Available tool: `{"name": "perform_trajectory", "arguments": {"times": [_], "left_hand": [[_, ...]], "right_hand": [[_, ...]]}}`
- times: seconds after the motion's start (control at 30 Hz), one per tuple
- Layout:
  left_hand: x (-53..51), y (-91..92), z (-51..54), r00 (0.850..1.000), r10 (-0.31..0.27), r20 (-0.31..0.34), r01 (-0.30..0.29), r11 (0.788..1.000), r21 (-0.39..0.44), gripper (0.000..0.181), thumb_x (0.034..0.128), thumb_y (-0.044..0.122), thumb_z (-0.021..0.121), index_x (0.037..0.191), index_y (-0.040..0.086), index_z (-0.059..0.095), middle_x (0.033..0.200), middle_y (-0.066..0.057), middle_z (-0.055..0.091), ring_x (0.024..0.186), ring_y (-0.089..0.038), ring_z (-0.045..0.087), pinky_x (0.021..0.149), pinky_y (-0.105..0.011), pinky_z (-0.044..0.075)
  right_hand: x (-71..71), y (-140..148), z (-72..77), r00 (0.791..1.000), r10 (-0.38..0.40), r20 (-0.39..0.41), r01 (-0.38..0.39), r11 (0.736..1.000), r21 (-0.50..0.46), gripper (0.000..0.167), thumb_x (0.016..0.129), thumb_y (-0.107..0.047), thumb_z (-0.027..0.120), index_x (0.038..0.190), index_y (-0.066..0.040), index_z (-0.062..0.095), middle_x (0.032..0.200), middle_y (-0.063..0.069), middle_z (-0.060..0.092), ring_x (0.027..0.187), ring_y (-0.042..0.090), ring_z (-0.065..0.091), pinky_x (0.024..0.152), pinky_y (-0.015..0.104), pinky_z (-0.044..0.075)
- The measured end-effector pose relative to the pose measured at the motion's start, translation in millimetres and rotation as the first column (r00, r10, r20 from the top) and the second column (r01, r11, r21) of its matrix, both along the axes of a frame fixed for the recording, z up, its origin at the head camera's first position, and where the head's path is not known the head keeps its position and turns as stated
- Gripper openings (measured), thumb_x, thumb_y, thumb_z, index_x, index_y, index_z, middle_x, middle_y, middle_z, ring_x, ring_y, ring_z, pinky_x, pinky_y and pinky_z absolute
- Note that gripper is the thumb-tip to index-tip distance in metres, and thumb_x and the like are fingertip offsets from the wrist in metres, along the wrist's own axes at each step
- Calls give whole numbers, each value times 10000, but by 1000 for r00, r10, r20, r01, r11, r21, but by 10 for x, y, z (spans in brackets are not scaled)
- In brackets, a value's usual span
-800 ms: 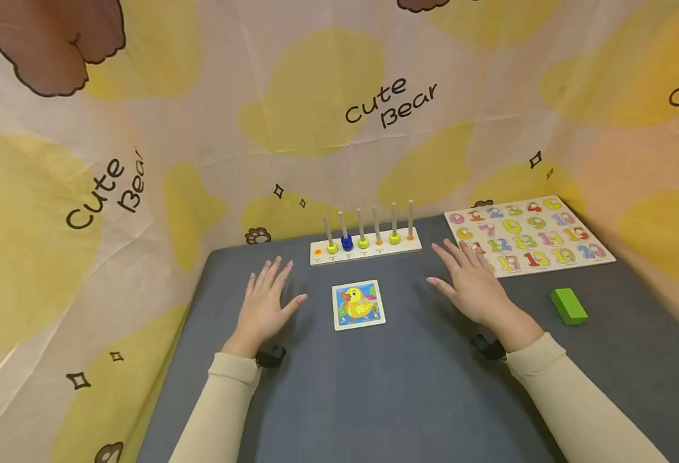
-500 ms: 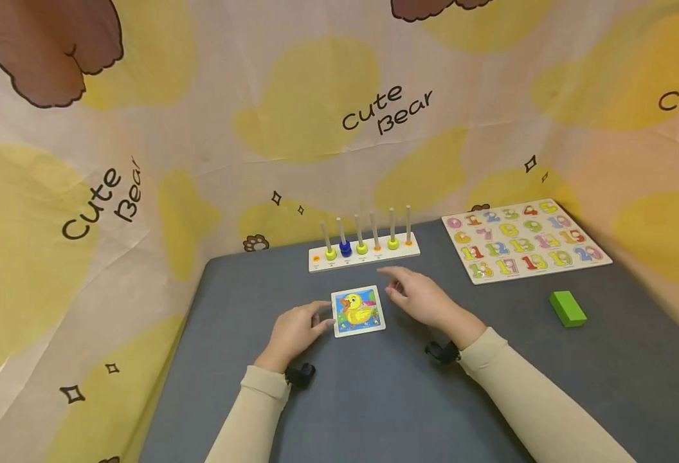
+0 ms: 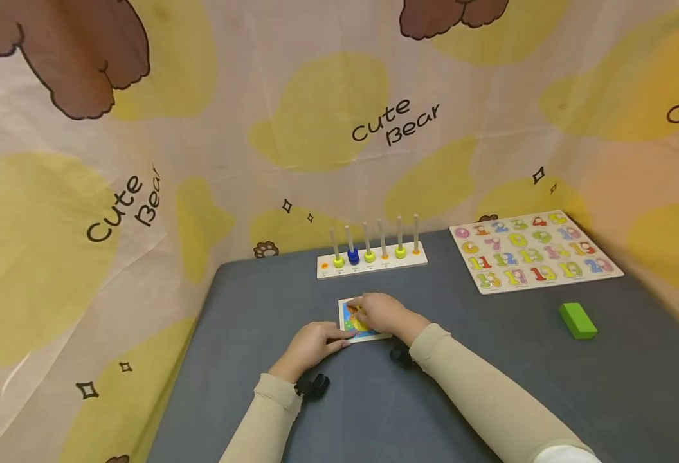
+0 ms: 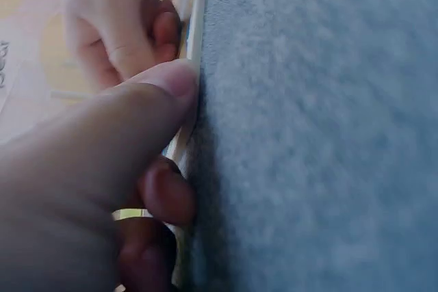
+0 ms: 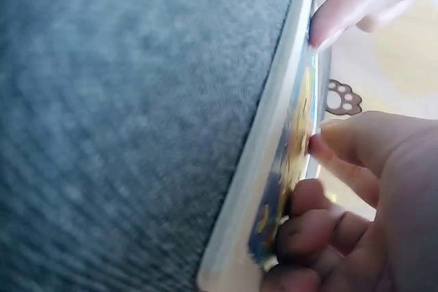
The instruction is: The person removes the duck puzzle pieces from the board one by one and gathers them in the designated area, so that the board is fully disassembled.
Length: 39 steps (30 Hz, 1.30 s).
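A square duck jigsaw puzzle (image 3: pixel 348 319) with a pale border lies flat on the table, partly covered by both hands. My left hand (image 3: pixel 309 348) holds its near left corner; in the left wrist view the thumb (image 4: pixel 154 94) presses along the puzzle's rim. Over the right part of the picture is my right hand (image 3: pixel 387 315), fingertips down on the duck. Seen from the right wrist, its fingers (image 5: pixel 311 234) are curled against the picture surface, and the thumb meets a fingertip there. Whether a loose piece is between them cannot be made out.
Behind the puzzle stands a white peg board (image 3: pixel 372 260) with upright rods and yellow and blue rings. A number puzzle board (image 3: pixel 536 251) lies at the back right, a green block (image 3: pixel 578 320) in front of it. Printed cloth (image 3: pixel 322 116) hangs around the grey table (image 3: pixel 258 296).
Both hands have come inward from either side of the puzzle. The left has taken hold of its near left corner, and the right has come down over the duck picture.
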<state>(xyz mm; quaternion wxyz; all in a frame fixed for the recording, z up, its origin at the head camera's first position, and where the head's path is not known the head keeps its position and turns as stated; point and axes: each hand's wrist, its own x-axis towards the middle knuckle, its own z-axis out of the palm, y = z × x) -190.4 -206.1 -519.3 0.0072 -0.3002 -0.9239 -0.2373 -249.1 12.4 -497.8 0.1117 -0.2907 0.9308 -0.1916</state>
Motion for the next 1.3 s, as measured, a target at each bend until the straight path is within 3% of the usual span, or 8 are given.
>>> {"name": "perform_trajectory", "arguments": {"times": [0.17,0.3,0.43,0.63,0.87,1.0,1.2,1.3], "left_hand": [[43,-82,-138,999,-25,-38,25,1000,1,245,987,244,761,1226,233,812,754,171,512,608,5,369,589,-196,333],[-8,-82,-214,990,-26,-138,36,997,69,229,970,216,787,1195,238,825,733,169,510,610,12,378,568,-187,349],[46,-102,-301,981,8,-194,22,988,156,204,931,170,829,1123,236,848,693,171,529,635,18,390,574,-175,352],[98,-117,-337,983,12,-183,24,981,193,171,908,149,850,1065,216,862,698,184,531,684,4,366,632,-212,354],[-60,-95,-217,983,21,-184,14,983,185,159,917,164,841,1063,224,864,710,167,544,684,-18,380,686,-278,339],[-110,-96,-202,982,7,-188,25,985,169,166,925,175,834,1080,227,861,716,163,546,680,-23,393,692,-290,339],[-47,-101,-230,990,16,-138,8,986,169,163,948,199,815,1103,232,855,747,156,555,693,-42,409,705,-303,340],[26,-106,-276,988,19,-156,6,987,162,172,932,193,831,1099,229,855,844,121,575,747,-77,434,723,-315,370]], "right_hand": [[74,-6,-46,999,33,-43,-29,996,87,429,1077,-309,613,1502,-244,615,1335,165,649,1153,310,666,978,469,542],[41,40,16,994,78,-76,-68,989,129,429,1094,-315,581,1521,-285,591,1338,180,633,1127,310,670,965,469,553],[64,32,20,988,125,-86,-115,986,118,411,1103,-282,566,1513,-283,600,1338,210,625,1104,332,679,939,477,563],[105,48,-22,985,160,-70,-154,985,83,412,1088,-240,592,1500,-233,615,1277,223,617,967,289,665,872,453,570],[-23,53,77,995,73,-69,-68,995,67,435,1068,-229,619,1493,-140,601,1230,184,623,872,229,611,835,420,557],[-81,56,94,996,62,-63,-58,996,65,393,1058,-202,626,1448,-157,625,1203,147,633,877,230,612,849,428,557],[-88,8,120,996,90,10,-91,990,107,420,1074,-216,601,1493,-227,584,1290,158,618,971,273,637,881,441,553],[-88,-46,128,993,106,54,-113,984,138,438,1088,-261,594,1522,-234,540,1281,143,642,969,261,644,864,426,554]]}}
